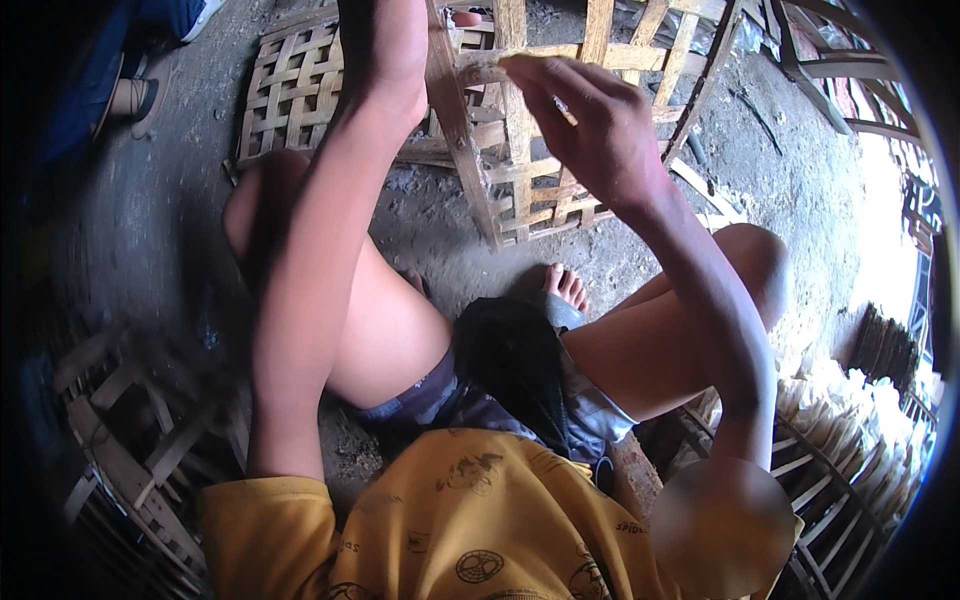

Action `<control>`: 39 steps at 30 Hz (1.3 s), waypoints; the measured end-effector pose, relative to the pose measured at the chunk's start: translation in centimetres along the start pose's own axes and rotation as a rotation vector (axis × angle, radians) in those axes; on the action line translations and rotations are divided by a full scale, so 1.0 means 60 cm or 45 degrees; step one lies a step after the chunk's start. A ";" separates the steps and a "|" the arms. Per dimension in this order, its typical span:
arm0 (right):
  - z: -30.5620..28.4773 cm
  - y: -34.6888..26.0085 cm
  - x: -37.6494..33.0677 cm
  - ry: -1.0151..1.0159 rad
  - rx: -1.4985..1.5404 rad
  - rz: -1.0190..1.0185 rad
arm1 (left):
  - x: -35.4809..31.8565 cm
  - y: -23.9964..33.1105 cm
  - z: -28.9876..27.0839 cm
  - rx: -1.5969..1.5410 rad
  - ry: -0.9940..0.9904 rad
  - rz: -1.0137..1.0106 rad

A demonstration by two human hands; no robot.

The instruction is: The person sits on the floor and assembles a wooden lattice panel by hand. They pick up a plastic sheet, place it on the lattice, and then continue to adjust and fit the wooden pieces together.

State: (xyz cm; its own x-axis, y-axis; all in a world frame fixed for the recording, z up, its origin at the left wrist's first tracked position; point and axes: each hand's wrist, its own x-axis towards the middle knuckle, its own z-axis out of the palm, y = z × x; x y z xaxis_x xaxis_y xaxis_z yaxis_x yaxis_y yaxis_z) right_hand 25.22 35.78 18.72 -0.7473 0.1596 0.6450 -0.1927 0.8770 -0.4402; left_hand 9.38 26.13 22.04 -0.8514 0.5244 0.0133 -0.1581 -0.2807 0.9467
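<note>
A woven bamboo panel point(520, 200) with wide, open gaps stands tilted in front of me, edged by a flat wooden bar point(460, 130). At the top edge, my left hand point(385, 50) is closed around the upper part of that bar; a fingertip shows past it, and the other fingers are hidden or cut off. My right hand point(600, 130) reaches over the weave with thumb and fingers pinched on a pale bamboo strip point(485, 72) close to the bar. Behind the panel, on the left, lies another piece of bamboo weave point(295, 90).
Grey, dusty ground point(800, 190) lies around my bare feet point(567, 287). Slatted bamboo frames point(140, 450) stand at the lower left, and more slats point(850, 70) at the upper right. Pale stacked material point(850, 430) is at the right. Another person's foot point(150, 95) shows at the upper left.
</note>
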 end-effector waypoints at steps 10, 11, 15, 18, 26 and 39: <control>0.015 -0.008 0.009 -0.100 -0.053 -0.210 | -0.009 0.011 0.004 -0.054 0.026 -0.033; 0.018 -0.009 0.002 -0.226 -0.057 -0.212 | -0.008 0.012 0.002 -0.035 0.038 -0.067; 0.026 -0.030 -0.021 -0.403 0.111 -0.229 | -0.003 -0.003 -0.011 -0.073 -0.020 -0.093; 0.014 -0.038 -0.006 -0.423 0.164 -0.155 | -0.006 0.001 -0.014 -0.091 -0.108 -0.085; 0.007 -0.015 -0.018 -0.766 0.133 0.346 | -0.006 0.019 -0.052 -0.754 -0.451 -0.342; 0.028 -0.029 -0.040 -0.503 0.343 0.517 | -0.043 0.035 0.029 -0.041 0.037 0.051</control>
State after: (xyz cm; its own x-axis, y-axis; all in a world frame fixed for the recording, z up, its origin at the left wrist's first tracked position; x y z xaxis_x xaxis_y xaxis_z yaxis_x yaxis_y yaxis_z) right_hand 26.31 33.14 16.89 -0.9632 0.2314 0.1366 0.0407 0.6282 -0.7770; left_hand 12.13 25.62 24.55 -0.8714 0.4889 0.0412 -0.1390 -0.3267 0.9349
